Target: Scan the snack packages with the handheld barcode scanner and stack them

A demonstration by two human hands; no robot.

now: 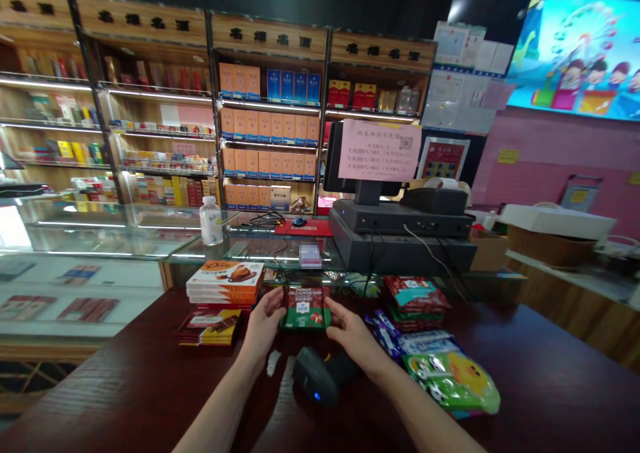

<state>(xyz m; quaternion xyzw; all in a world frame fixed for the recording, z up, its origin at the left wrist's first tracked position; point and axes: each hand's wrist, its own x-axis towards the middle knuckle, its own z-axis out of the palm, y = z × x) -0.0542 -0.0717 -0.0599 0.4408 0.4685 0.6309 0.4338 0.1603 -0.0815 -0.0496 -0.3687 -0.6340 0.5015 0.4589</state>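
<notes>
Between my two hands is a red and green almond dark chocolate pack, its printed face toward me. My left hand grips its left edge, and my right hand has hold of the right edge. Just below, a black barcode scanner with a blue light lies on the dark wooden table. To the left, white and orange Dove boxes are stacked above red and yellow chocolate packs. On the right are a pile of red chocolate packs, purple wrapped bars and a green bag with a yellow duck.
A glass display counter borders the table's far side, bearing a white bottle, a computer mouse and a cash register with trailing cables. Shelves of boxed goods line the back wall. A white box is at the right.
</notes>
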